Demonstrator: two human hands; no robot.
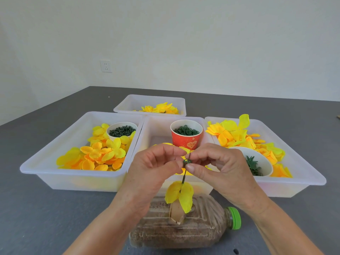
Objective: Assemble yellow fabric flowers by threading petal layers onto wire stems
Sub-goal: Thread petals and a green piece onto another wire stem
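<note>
Two hands meet at the centre of the frame. The left hand (156, 162) and right hand (219, 162) both have fingers curled, pinching at one thin green stem (184, 176) and a small green ring (186, 161) threaded on it. The stem runs down from the fingertips to one yellow petal layer (179, 195) hanging just below the hands, its petals drooping.

Under that, at lower centre, one bottle (184, 229) lies on its side, filled with brown grain, green cap to the right.

Four white trays sit on the grey table (27, 208): the left tray (60, 173) with loose petals and one white cup of green parts; the middle tray (145, 137) with one red cup (186, 142) of green rings; the right tray (294, 183) with petals and one white bowl; the far tray (150, 101) at upper centre holding finished yellow flowers.
</note>
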